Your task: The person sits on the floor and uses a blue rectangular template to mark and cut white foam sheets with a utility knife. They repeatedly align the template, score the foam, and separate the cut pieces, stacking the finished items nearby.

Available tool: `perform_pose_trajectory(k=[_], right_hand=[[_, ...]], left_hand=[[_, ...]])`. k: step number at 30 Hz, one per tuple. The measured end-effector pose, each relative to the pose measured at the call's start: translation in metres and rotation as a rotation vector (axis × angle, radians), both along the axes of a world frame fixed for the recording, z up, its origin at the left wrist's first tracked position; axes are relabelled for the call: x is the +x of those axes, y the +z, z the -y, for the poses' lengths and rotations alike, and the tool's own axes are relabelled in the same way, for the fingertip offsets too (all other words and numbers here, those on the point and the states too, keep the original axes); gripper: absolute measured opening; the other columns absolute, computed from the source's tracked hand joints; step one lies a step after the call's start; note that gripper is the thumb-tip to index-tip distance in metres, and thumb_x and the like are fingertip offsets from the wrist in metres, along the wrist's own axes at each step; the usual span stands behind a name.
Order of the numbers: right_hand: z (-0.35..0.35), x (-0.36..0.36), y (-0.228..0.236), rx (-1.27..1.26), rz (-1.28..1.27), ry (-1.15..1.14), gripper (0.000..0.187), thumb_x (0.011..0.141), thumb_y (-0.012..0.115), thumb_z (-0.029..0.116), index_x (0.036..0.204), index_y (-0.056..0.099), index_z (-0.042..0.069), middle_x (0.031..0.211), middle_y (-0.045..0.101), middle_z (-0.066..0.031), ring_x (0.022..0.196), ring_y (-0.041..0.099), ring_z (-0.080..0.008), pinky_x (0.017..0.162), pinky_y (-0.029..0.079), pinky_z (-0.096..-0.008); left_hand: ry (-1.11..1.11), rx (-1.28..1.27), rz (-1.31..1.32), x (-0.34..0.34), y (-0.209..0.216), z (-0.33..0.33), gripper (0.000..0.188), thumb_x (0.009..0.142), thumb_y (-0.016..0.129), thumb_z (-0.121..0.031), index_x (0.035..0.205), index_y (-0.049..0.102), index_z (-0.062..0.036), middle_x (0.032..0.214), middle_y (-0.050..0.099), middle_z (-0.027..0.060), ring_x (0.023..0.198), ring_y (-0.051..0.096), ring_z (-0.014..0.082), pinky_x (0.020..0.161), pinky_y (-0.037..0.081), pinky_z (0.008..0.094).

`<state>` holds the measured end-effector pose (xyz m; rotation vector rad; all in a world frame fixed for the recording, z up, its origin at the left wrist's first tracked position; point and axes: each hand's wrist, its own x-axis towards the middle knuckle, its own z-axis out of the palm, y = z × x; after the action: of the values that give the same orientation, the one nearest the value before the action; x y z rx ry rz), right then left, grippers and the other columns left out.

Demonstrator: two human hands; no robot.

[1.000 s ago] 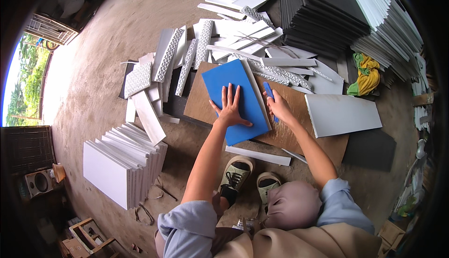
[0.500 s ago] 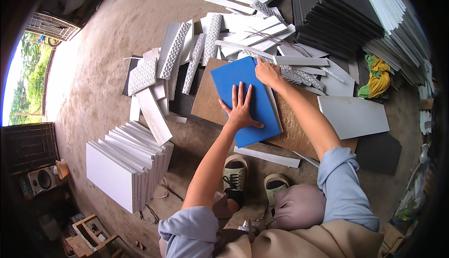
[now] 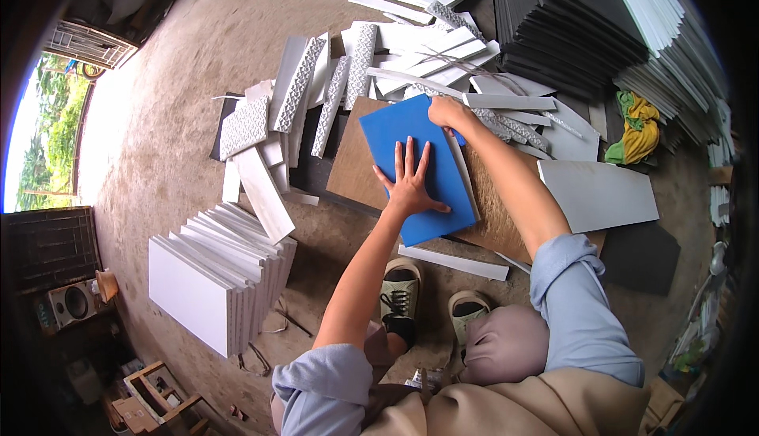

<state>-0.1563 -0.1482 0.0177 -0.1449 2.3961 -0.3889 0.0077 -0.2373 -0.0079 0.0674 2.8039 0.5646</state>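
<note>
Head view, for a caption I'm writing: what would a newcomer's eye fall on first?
Probably the vivid blue panel at the centre, with the left hand spread on it and the right hand at its upper right edge. Next, perhaps, the white offcuts jumbled beyond it and the black stack at upper right.

A blue board [image 3: 444, 175] lies flat on a white panel [image 3: 464, 175], a half-hidden blue tool [image 3: 460, 139] alongside.

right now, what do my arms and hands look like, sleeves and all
Your left hand and right hand are bare, with no gloves or watch to be seen. The left sleeve and right sleeve are plain light blue cloth, turned up in creased folds near the elbows, leaving the forearms uncovered.
</note>
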Motion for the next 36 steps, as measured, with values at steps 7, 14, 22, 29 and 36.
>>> perform_pose_trajectory(k=[7, 14, 22, 29, 36], right_hand=[[-0.060, 0.110, -0.003, -0.137, 0.151, 0.007, 0.026, 0.083, 0.033, 0.012, 0.085, 0.044, -0.011, 0.055, 0.055, -0.0204, 0.041, 0.056, -0.0275, 0.040, 0.047, -0.0378], [-0.114, 0.237, 0.006, -0.103, -0.121, 0.003, 0.027, 0.084, 0.036, 0.016, 0.092, 0.045, -0.008, 0.071, 0.056, -0.0296, 0.067, 0.058, -0.0416, 0.059, 0.047, -0.0476], [-0.080, 0.114, 0.040, -0.124, -0.395, 0.068, 0.028, 0.081, 0.041, 0.022, 0.089, 0.053, -0.002, 0.076, 0.059, -0.0217, 0.072, 0.059, -0.0371, 0.067, 0.046, -0.0452], [-0.020, 0.017, -0.013, -0.080, -0.489, 0.064, 0.029, 0.080, 0.043, 0.022, 0.090, 0.057, -0.001, 0.090, 0.060, -0.0203, 0.086, 0.059, -0.0322, 0.073, 0.046, -0.0433], [0.000, 0.002, -0.026, -0.091, -0.438, 0.109, 0.030, 0.078, 0.038, 0.017, 0.078, 0.059, -0.004, 0.069, 0.060, -0.0214, 0.064, 0.062, -0.0312, 0.064, 0.049, -0.0416]], left_hand=[[0.019, -0.002, 0.054, 0.000, -0.003, 0.007, 0.135, 0.027, 0.075, -0.059, 0.136, 0.001, -0.0276, 0.141, -0.012, 0.0085, 0.128, -0.016, 0.0277, 0.085, -0.007, 0.0697], [0.024, -0.004, 0.014, -0.001, -0.002, 0.001, 0.135, 0.026, 0.074, -0.060, 0.136, 0.003, -0.0270, 0.142, -0.008, 0.0074, 0.129, -0.013, 0.0276, 0.085, -0.006, 0.0705], [-0.011, -0.023, 0.033, -0.001, -0.004, 0.005, 0.134, 0.029, 0.073, -0.062, 0.136, 0.001, -0.0264, 0.141, -0.010, 0.0093, 0.128, -0.015, 0.0305, 0.084, -0.005, 0.0714], [-0.011, -0.032, 0.021, 0.000, -0.001, 0.001, 0.133, 0.029, 0.073, -0.062, 0.136, 0.002, -0.0253, 0.141, -0.009, 0.0104, 0.128, -0.014, 0.0310, 0.084, -0.005, 0.0712], [0.014, 0.004, -0.064, 0.004, -0.004, 0.005, 0.131, 0.029, 0.075, -0.058, 0.136, 0.008, -0.0245, 0.142, -0.001, 0.0108, 0.130, -0.006, 0.0313, 0.085, -0.005, 0.0703]])
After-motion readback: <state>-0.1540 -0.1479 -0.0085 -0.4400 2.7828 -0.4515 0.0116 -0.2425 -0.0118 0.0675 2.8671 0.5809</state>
